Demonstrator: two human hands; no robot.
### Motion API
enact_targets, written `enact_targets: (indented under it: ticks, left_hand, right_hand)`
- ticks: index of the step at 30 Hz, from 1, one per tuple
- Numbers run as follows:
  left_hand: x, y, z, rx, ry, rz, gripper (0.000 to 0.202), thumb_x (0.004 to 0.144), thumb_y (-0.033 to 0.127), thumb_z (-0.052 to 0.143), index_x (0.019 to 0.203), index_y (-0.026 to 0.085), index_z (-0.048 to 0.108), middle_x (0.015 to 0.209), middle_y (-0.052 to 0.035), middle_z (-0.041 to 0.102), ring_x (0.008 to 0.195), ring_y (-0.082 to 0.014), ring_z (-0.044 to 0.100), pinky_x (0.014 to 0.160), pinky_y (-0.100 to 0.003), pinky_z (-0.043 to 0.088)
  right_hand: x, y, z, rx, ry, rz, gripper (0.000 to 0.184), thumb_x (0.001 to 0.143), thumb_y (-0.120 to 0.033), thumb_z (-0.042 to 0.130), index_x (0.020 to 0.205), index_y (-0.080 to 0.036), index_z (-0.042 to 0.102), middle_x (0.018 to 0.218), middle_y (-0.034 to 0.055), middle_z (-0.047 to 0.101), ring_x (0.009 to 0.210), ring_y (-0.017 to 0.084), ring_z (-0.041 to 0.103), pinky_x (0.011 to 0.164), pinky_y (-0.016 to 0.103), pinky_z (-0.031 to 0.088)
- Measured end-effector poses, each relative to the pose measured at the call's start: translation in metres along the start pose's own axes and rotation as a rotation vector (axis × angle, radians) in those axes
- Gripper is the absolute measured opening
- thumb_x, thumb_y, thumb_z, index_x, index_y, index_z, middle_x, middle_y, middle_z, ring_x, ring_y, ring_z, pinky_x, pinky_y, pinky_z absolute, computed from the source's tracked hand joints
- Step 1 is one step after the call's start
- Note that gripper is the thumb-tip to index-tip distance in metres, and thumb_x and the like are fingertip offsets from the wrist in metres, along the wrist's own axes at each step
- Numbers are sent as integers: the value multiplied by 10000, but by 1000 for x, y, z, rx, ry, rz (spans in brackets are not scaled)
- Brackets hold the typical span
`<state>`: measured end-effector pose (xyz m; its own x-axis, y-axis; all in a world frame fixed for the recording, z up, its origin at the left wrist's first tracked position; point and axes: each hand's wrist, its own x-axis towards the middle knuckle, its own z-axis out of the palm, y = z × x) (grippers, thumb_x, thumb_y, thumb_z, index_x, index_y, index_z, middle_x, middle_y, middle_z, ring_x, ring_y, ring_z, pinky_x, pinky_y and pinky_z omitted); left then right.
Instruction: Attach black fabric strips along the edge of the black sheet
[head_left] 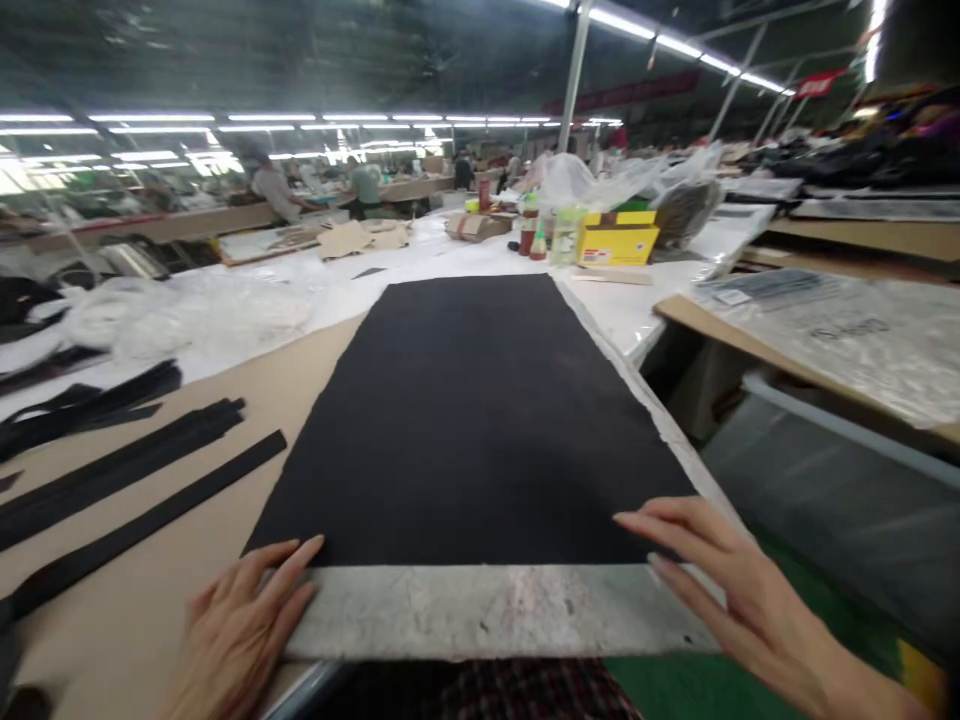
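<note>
A large black sheet of material (480, 420), perhaps fabric or leather, lies flat on a pale, stained board (495, 610). Its near edge runs straight across the board, a little in from the board's front edge. My left hand (251, 610) rests at the near left corner of the sheet, fingers stretched out and the tips on the black surface. At the near right corner is my right hand (712, 570), its fingers extended and apart over the sheet's edge. Neither hand grips anything.
Black strips (150, 510) lie on brown card (187, 520) to the left, near crumpled clear plastic (195, 310). Beyond the sheet stand bottles (534, 235) and a yellow box (619, 238). At right are a plastic-covered stack (840, 330) and a grey bin (832, 480). People work far behind.
</note>
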<state>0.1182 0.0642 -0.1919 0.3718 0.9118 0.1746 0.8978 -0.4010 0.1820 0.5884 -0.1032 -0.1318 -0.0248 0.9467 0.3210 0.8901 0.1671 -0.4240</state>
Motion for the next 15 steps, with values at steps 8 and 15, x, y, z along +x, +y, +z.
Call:
enact_targets:
  ticks: [8, 15]
  left_hand:
    - [1, 7, -1, -22, -2, 42, 391, 956, 460, 349, 1320, 432, 487, 1267, -26, 585, 1191, -224, 527, 1022, -515, 332]
    - [-6, 1, -9, -152, -54, -38, 387, 978, 347, 347, 1344, 455, 414, 1332, 39, 549, 1248, -173, 482, 1083, -503, 297]
  right_hand:
    - [55, -89, 72, -237, -254, -428, 493, 889, -171, 531, 1372, -252, 470, 1217, 59, 612, 1013, 267, 587, 830, 432, 559]
    - [48, -44, 99, -409, 53, -656, 407, 978, -412, 445, 1346, -261, 533, 1074, 8, 690, 885, 183, 647, 705, 278, 546]
